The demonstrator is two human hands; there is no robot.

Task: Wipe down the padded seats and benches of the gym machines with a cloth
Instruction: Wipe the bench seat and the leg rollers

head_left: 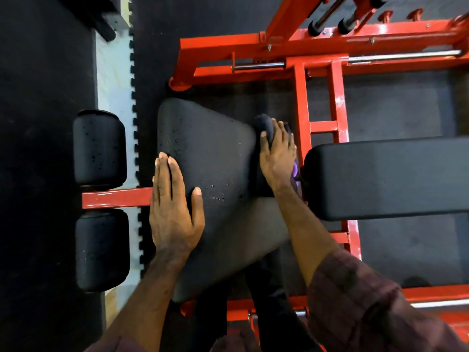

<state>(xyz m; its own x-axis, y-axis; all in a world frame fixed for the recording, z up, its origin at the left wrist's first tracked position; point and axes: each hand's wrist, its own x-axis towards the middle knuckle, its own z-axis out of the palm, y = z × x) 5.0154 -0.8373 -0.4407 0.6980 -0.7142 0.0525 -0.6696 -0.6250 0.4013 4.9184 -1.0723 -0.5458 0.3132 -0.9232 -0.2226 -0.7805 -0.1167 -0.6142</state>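
Head view, looking straight down: the left hand lies flat on the seat pad, fingers straight and close together, thumb spread to the side, the fingertips at the pad's left edge; it holds nothing and simply presses on the upholstery. The right hand is curled over a dark cloth, thumb and fingers wrapped around the bunched fabric, pressing it against the right edge of the seat pad toward its far corner. A small purple patch shows beneath the heel of that hand; whether it is part of the cloth cannot be told.

Most of the cloth is hidden under the fingers, and its dark colour merges with the pad, so its outline is hard to trace. The near part of the seat pad is covered by the forearms, and the checked sleeve fills the lower right corner.

The seat pad is black, roughly trapezoid with rounded corners, and shows small pits or flecks near its left edge and in the middle. Just right of it, across a narrow gap, lies the long black bench pad, cut off by the right border. Two black roller pads sit left of the seat on a red bar of the red frame.
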